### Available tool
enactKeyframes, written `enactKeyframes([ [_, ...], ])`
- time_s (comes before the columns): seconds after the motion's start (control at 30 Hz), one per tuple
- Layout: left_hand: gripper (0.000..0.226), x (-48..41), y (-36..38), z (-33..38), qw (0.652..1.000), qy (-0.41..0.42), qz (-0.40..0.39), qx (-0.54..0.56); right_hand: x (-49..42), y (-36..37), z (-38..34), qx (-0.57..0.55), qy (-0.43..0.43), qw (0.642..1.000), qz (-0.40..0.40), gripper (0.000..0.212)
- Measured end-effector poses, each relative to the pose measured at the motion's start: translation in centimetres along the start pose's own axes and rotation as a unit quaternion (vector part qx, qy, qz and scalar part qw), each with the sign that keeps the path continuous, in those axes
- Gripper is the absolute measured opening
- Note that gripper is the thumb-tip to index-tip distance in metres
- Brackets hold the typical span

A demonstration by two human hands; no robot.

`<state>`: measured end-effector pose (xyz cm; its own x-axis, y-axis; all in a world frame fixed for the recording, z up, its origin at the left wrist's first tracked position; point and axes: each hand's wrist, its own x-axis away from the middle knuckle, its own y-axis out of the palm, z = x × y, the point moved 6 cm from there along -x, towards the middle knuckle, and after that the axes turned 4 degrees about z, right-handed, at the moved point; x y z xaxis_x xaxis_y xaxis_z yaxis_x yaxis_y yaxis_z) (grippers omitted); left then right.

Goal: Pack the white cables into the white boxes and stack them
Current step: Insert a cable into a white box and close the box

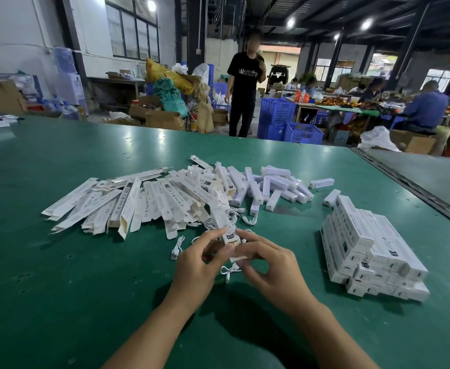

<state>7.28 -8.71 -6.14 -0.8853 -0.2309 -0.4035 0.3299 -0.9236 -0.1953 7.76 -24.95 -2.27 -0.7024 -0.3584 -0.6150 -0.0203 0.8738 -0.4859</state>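
Bare forearms reach in from the bottom edge over a green table. The left hand pinches a white box by its long sides, while the right hand curls its fingers about the box's near end, where a flap shows. The box is held just above the tabletop between the two hands, tilted away from the camera. A white cable trails on the table beneath the hands. It looks light, thin and limp, and is probably best taken up as a gathered loop near its plugs. The carton looks like thin card that would dent if squeezed, so the edges are the place to hold it.

To the right stands a stack of filled boxes, several layers high. Beyond the hands lies a heap of unfilled boxes, beside a scatter of small white blocks. Farther back, a standing person waits by blue crates.

Fingers hide the box's open mouth, so it cannot be told whether a cable is already inside, or whether the right hand grips one too.
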Motion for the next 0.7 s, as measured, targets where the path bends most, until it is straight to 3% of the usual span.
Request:
enactKeyframes([
  [0.23,0.046,0.00,0.13,0.17,1.000,-0.014,-0.003,0.000,0.00,-0.09,0.31,0.025,-0.007,0.999,0.046,0.035],
  [0.4,0.043,-0.07,-0.06,0.36,1.000,-0.010,0.013,0.015,-0.05,-0.41,-0.37,0.063,-0.080,0.991,0.087,0.018],
  [0.5,0.029,0.02,-0.05,0.15,1.000,-0.012,0.011,0.015,-0.07,-0.47,-0.31,0.064,-0.084,0.990,0.090,0.012],
  [0.7,0.026,-0.04,-0.06,0.22,1.000,-0.013,0.010,0.022,-0.03,-0.32,-0.27,0.047,-0.082,0.991,0.091,0.007],
])
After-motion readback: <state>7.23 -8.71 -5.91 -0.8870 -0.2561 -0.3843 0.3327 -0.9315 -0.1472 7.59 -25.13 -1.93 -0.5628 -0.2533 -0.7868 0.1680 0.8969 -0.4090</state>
